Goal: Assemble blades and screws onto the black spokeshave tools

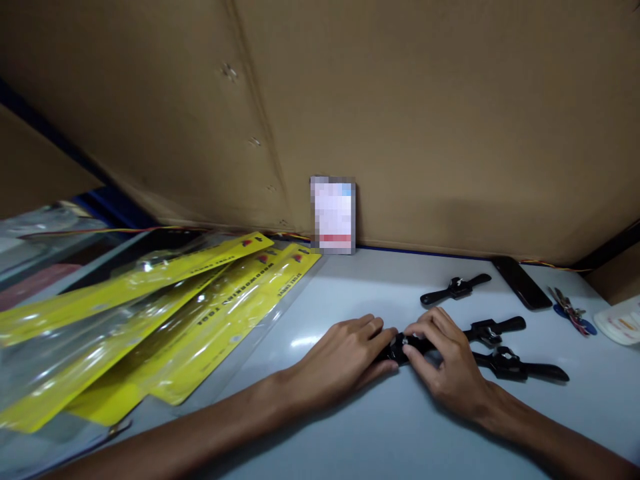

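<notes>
A black spokeshave (397, 348) lies on the table between my hands. My left hand (350, 347) is wrapped over its left end, hiding that handle. With thumb and fingertips, my right hand (445, 360) pinches at a small shiny screw on the middle of the tool; its far handle is mostly covered. Just beyond my right hand lie two more spokeshaves, an upper one (493, 330) and a lower one (515, 367). Another spokeshave (456, 288) rests farther back.
Several yellow blister packs (235, 300) lie overlapped at left. A blurred-out card or screen (333, 217) leans on the cardboard wall (425, 120). At right are a dark phone (523, 283), keys (570, 310) and a white container (620, 320). The table (310, 427) is pale.
</notes>
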Tool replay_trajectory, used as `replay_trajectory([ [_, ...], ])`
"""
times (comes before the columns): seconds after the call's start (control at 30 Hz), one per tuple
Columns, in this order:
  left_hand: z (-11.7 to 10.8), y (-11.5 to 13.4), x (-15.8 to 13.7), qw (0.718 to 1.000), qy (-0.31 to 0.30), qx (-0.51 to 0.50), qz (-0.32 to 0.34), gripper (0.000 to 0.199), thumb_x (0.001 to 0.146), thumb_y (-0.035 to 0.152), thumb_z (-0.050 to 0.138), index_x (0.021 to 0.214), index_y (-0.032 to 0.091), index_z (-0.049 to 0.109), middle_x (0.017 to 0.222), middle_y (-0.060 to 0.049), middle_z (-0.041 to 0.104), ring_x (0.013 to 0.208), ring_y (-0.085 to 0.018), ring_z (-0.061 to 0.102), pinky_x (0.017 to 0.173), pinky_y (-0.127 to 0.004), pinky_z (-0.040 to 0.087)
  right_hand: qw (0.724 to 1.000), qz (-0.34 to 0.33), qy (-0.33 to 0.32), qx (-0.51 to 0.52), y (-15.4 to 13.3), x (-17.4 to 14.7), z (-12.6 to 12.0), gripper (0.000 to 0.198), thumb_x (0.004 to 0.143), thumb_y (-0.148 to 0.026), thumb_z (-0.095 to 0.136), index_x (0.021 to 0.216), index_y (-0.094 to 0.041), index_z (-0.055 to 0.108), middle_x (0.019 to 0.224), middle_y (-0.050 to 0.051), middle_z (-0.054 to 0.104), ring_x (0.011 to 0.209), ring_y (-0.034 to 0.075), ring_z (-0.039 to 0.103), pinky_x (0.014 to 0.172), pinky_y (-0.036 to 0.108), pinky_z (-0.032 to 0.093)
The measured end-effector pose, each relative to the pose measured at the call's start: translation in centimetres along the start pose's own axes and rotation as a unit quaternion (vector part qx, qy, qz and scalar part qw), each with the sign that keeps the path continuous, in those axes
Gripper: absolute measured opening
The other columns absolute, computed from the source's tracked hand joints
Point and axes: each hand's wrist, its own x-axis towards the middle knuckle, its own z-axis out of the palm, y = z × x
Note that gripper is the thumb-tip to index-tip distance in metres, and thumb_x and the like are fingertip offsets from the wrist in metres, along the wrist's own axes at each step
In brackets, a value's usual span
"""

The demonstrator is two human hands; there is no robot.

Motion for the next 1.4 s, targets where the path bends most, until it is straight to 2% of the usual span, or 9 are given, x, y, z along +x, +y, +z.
replay_trajectory([
  [0.1, 0.15, -0.06, -0.08, 1.000, 0.006, -0.006, -0.001, 0.024, 0.103, 0.040, 0.054, 0.109, 0.019, 0.063, 0.092, -0.005, 0.063, 0.079, -0.021, 0.061, 0.068, -0.032, 0.048, 0.999, 0.007, -0.016, -0.044, -0.06, 0.03, 0.16, 0.007, 0.097, -0.020, 0.059, 0.098, -0.019, 0.065, 0.085, 0.005, 0.059, 0.082, 0.022, 0.053, 0.077, 0.040, 0.045],
  [0.23, 0.26, -0.14, -0.12, 1.000, 0.004, -0.008, 0.000, 0.025, 0.102, 0.040, 0.055, 0.111, 0.018, 0.063, 0.092, -0.005, 0.063, 0.080, -0.022, 0.061, 0.069, -0.033, 0.049, 0.998, -0.052, -0.020, -0.013, -0.18, 0.03, 0.04, 0.023, 0.096, -0.009, 0.049, 0.096, -0.020, 0.068, 0.098, 0.008, 0.061, 0.093, 0.022, 0.055, 0.082, 0.039, 0.045],
  [0.4, 0.06, -0.03, -0.07, 1.000, 0.002, -0.005, -0.002, 0.025, 0.103, 0.040, 0.053, 0.109, 0.018, 0.063, 0.091, -0.005, 0.062, 0.080, -0.021, 0.060, 0.068, -0.032, 0.049, 0.999, 0.001, -0.006, -0.041, -0.28, 0.04, 0.10, 0.009, 0.096, -0.022, 0.060, 0.099, -0.017, 0.067, 0.087, 0.006, 0.061, 0.083, 0.022, 0.054, 0.080, 0.041, 0.044],
  [0.6, 0.11, -0.04, -0.16, 1.000, 0.010, -0.004, -0.005, 0.026, 0.103, 0.040, 0.052, 0.105, 0.017, 0.063, 0.090, -0.005, 0.062, 0.079, -0.019, 0.060, 0.069, -0.032, 0.049, 0.999, -0.044, -0.019, 0.000, -0.14, -0.02, 0.09, 0.026, 0.097, -0.008, 0.045, 0.110, -0.018, 0.065, 0.099, 0.008, 0.063, 0.094, 0.022, 0.055, 0.084, 0.040, 0.044],
  [0.73, 0.18, -0.13, -0.13, 1.000, 0.005, 0.001, 0.001, 0.027, 0.104, 0.041, 0.051, 0.110, 0.017, 0.063, 0.090, -0.005, 0.063, 0.078, -0.020, 0.061, 0.068, -0.032, 0.049, 0.999, -0.025, -0.018, -0.034, -0.42, -0.05, -0.03, 0.015, 0.097, -0.018, 0.054, 0.097, -0.019, 0.068, 0.086, 0.005, 0.059, 0.082, 0.021, 0.052, 0.076, 0.038, 0.042],
  [0.87, 0.09, -0.07, -0.08, 1.000, 0.007, 0.002, 0.003, 0.032, 0.104, 0.045, 0.050, 0.114, 0.017, 0.062, 0.091, -0.006, 0.063, 0.079, -0.021, 0.061, 0.068, -0.033, 0.049, 0.997, -0.049, -0.037, -0.039, -0.49, -0.11, 0.08, 0.021, 0.099, -0.022, 0.054, 0.080, -0.019, 0.062, 0.084, 0.005, 0.059, 0.082, 0.020, 0.050, 0.077, 0.038, 0.041],
  [1.0, -0.06, 0.03, -0.08, 1.000, -0.003, 0.004, -0.002, 0.026, 0.103, 0.040, 0.054, 0.113, 0.018, 0.062, 0.093, -0.006, 0.064, 0.081, -0.021, 0.062, 0.070, -0.033, 0.050, 1.000, -0.009, -0.009, -0.021, -0.25, -0.09, 0.15, 0.010, 0.099, -0.015, 0.053, 0.094, -0.018, 0.061, 0.084, 0.004, 0.059, 0.080, 0.019, 0.050, 0.077, 0.038, 0.043],
  [1.2, -0.03, 0.00, -0.12, 1.000, -0.005, 0.005, -0.004, 0.023, 0.102, 0.038, 0.056, 0.111, 0.018, 0.061, 0.092, -0.005, 0.063, 0.080, -0.021, 0.061, 0.069, -0.033, 0.049, 0.999, -0.042, -0.001, 0.004, -0.45, 0.09, -0.12, 0.016, 0.094, -0.010, 0.051, 0.095, -0.019, 0.065, 0.101, 0.009, 0.060, 0.095, 0.022, 0.054, 0.082, 0.037, 0.046],
  [1.4, 0.25, -0.11, -0.21, 1.000, 0.001, -0.003, -0.005, 0.027, 0.104, 0.041, 0.051, 0.112, 0.018, 0.063, 0.093, -0.006, 0.063, 0.082, -0.021, 0.061, 0.070, -0.034, 0.050, 0.999, 0.000, -0.019, -0.043, -0.23, -0.02, 0.29, 0.009, 0.098, -0.020, 0.055, 0.096, -0.019, 0.064, 0.085, 0.005, 0.061, 0.082, 0.021, 0.053, 0.080, 0.040, 0.044],
])
